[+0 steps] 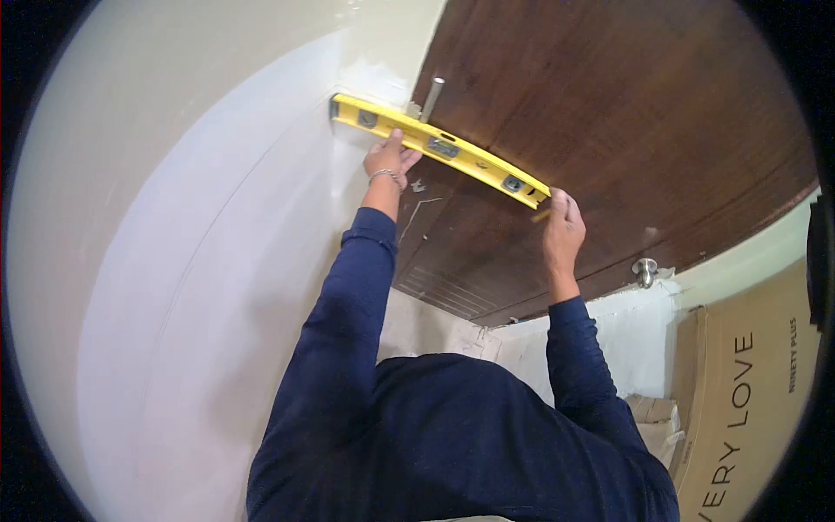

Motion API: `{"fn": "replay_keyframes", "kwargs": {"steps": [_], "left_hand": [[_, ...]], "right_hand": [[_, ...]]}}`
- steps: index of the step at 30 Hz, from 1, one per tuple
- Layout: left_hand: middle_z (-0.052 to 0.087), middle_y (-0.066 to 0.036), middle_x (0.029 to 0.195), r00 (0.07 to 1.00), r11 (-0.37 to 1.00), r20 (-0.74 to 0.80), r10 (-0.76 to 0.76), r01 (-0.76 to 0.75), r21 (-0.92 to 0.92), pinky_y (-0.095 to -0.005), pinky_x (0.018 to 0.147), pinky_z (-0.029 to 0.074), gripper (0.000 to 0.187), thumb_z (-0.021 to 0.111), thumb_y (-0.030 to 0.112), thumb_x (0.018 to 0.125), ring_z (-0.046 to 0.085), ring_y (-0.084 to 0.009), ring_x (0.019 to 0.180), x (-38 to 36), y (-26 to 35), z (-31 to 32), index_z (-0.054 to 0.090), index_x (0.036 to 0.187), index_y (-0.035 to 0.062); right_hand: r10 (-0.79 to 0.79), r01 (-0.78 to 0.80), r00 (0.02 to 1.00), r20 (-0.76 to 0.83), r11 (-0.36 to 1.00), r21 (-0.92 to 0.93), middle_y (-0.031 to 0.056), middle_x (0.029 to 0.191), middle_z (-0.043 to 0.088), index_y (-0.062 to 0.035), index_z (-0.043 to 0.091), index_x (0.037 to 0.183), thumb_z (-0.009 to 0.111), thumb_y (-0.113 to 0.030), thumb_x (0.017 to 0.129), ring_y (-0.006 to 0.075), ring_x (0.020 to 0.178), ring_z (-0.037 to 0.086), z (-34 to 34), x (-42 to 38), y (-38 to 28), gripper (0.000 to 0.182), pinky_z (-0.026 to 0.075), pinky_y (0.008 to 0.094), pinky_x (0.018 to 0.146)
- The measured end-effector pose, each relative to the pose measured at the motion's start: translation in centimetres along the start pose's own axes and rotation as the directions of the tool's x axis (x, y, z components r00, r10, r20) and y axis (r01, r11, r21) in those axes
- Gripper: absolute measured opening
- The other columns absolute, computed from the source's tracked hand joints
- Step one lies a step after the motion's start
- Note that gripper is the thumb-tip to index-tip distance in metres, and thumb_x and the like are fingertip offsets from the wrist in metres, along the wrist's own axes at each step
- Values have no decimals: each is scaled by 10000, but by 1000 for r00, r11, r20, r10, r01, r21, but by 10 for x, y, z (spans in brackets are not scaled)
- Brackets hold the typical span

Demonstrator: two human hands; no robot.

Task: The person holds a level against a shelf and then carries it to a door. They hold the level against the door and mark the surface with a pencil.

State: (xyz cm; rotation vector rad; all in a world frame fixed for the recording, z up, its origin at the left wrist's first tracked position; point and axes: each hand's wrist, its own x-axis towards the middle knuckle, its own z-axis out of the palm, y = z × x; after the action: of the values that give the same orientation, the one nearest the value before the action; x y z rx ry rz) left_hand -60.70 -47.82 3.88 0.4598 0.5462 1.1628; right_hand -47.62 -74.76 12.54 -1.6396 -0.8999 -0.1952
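A yellow spirit level [478,162] lies across the dark brown wooden panel [626,113], its left end reaching the pale wall. Three grey vial windows show along it. My left hand [391,159] grips the lower edge left of the middle, thumb on the front face and fingers underneath. At the far right end, my right hand [564,233] pinches the level's tip between closed fingers. A thin yellowish stick [541,215] pokes out beside those fingers. Just above the level, a short white rod [432,99] stands out from the panel's left edge.
A metal knob [644,271] sticks out near the panel's lower right edge. Large cardboard boxes [757,304] with printed lettering stand at the right. The pale wall [217,217] rises close on my left, with white patches of filler near the panel.
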Motion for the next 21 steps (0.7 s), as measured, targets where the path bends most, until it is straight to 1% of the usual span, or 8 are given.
{"fn": "replay_keyframes", "kwargs": {"steps": [1,3,4,6,10,15,17,21], "left_hand": [[604,-209,999,1000,1000,18,-12,12,8,-409,723,608,372,634,177,906,657,-311,845,2,-1,-1,480,1104,-98],[611,-197,995,999,999,52,10,-8,-34,-412,731,603,354,633,178,907,658,-301,846,5,-4,-4,486,1098,-82],[616,-194,990,999,1000,51,8,-7,-26,-407,735,601,337,625,173,913,660,-297,856,4,-3,-4,489,1095,-75],[617,-193,993,999,1000,53,0,0,-15,-405,739,600,329,621,171,916,661,-298,861,2,-2,-2,490,1095,-72],[617,-189,1010,999,1000,42,-15,15,-2,-404,749,596,318,616,174,921,662,-297,879,1,2,-1,491,1092,-63],[616,-183,1001,1000,1000,14,-23,23,20,-405,735,596,303,623,184,919,660,-288,858,-1,1,-1,495,1072,-44],[597,-153,969,999,999,18,-39,39,3,-357,725,604,329,627,199,918,639,-273,862,-3,2,1,491,1094,-44],[599,-158,970,999,999,-15,-49,49,20,-359,719,606,320,626,198,919,643,-268,846,-1,1,0,491,1080,-44]], "right_hand": [[6,-6,1000,-22,1000,-6,100,883,666,28,659,1051,544,-282,962,124,750,614,3,2,1,342,479,270,697],[-122,123,992,-6,992,16,109,930,693,32,664,1047,591,-243,933,142,838,640,10,10,9,306,487,269,770],[-120,120,993,-17,993,11,109,930,693,32,664,1047,591,-243,933,142,838,640,13,13,13,306,487,269,770],[-37,37,999,38,999,17,118,970,704,32,668,1046,626,-220,908,149,885,644,18,17,23,290,484,268,811],[-9,8,1000,-15,998,-64,118,952,705,15,669,1069,635,-230,903,145,855,645,4,15,42,298,490,272,784],[72,-72,996,-53,997,-8,121,933,708,11,676,1052,634,-219,905,147,841,650,-9,13,53,275,498,275,765],[-71,69,997,-45,997,-44,123,937,712,3,680,1042,637,-217,902,147,829,655,11,12,53,264,502,282,753],[-108,113,993,37,977,-184,178,944,696,-3,681,1023,620,-195,905,183,857,675,35,12,25,234,504,285,776]]}}
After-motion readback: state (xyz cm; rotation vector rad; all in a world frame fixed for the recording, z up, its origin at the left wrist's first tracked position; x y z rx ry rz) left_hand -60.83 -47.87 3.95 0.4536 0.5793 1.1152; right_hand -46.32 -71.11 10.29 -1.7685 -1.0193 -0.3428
